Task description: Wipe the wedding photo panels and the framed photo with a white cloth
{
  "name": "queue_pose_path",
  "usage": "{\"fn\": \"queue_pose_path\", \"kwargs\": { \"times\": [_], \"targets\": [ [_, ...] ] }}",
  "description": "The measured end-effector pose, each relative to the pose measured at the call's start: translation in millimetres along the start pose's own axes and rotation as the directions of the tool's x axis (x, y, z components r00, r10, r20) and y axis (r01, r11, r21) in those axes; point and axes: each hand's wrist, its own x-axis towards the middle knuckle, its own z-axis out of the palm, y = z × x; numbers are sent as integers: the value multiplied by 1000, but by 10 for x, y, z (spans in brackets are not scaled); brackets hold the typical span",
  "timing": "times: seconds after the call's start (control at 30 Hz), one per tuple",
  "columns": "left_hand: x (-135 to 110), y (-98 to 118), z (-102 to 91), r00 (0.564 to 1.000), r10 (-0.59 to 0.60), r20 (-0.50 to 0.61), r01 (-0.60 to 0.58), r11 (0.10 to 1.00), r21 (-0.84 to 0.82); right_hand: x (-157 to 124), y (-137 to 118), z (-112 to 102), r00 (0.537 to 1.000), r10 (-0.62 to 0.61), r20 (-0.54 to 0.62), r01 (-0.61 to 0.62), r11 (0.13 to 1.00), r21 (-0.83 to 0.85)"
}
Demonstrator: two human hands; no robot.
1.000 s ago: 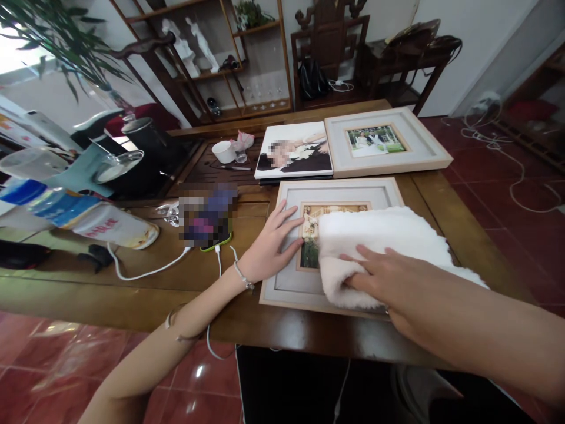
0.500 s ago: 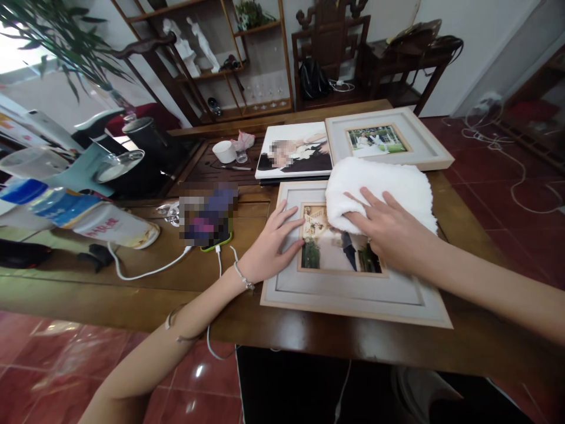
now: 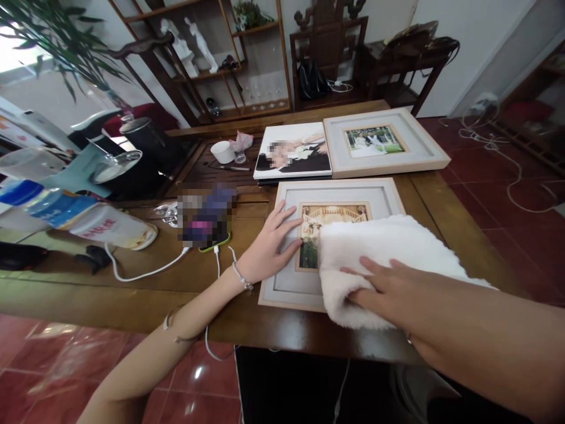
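A light wooden picture frame point(image 3: 335, 191) with a grey mat lies flat on the wooden table point(image 3: 445, 209) in front of me. My left hand point(image 3: 269, 247) rests flat on the frame's left side, fingers spread. My right hand point(image 3: 392, 291) presses flat on a fluffy white cloth point(image 3: 388, 244) that covers the frame's near right part and most of its photo. Only the photo's top and left strip show.
A second framed photo point(image 3: 384, 141) and an unframed photo print point(image 3: 293, 150) lie behind. A phone on a white cable point(image 3: 207, 221), a lying bottle point(image 3: 79, 215), a white cup point(image 3: 222, 151) and a kettle point(image 3: 148, 138) stand to the left. Shelves and chairs line the back.
My right hand has pulled the cloth from the frame's far right corner back toward me, covering the photo's lower part again. My left hand has stayed put.
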Motion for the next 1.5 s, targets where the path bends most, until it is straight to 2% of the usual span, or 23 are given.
{"fn": "queue_pose_path", "kwargs": {
  "times": [0.13, 0.3, 0.4, 0.53, 0.67, 0.8, 0.9, 0.97, 1.07, 1.2, 1.4, 1.5],
  "targets": [
    [-1, 1, 0, 1000, -3, 1, 3, 1000, 0, 20, 81, -73, 991, 28, -134, -38, 997, -71],
    [-7, -12, 2, 1000, -3, 4, 3, 1000, -4, 152, 470, -201, 938, 120, -325, -189, 963, -190],
    [-8, -20, 6, 1000, -5, 2, 5, 1000, -5, 259, 707, -185, 921, 178, -347, -267, 937, -226],
    [-7, -24, 7, 1000, 6, -7, -6, 1000, -15, 346, 841, -134, 935, 118, -334, -217, 936, -278],
    [-6, -21, 4, 1000, 13, -9, -13, 1000, -20, 301, 711, -108, 961, 94, -260, -168, 945, -279],
    [-3, -14, 2, 1000, 2, 2, -2, 1000, -6, 78, 374, -90, 983, 65, -169, -90, 985, -147],
    [-2, -8, 0, 1000, 0, 4, 0, 1000, -4, -114, 77, -30, 982, 16, -186, -27, 998, -58],
    [-1, -4, -1, 1000, -2, 3, 2, 1000, -6, -186, -75, 17, 976, 44, -214, -53, 998, -38],
    [-1, -1, -4, 1000, -6, 6, 6, 1000, -10, -180, -147, 47, 976, 62, -208, -72, 997, -39],
    [-4, -4, -2, 1000, -7, 4, 7, 1000, -22, -38, 55, 8, 982, 46, -182, -64, 993, -95],
    [-8, -17, 6, 1000, 3, -9, -3, 1000, -24, 251, 662, -53, 918, 79, -388, -197, 941, -276],
    [-8, -20, 4, 1000, 6, -13, -6, 1000, -30, 378, 885, -77, 907, 91, -411, -229, 926, -300]
  ]
}}
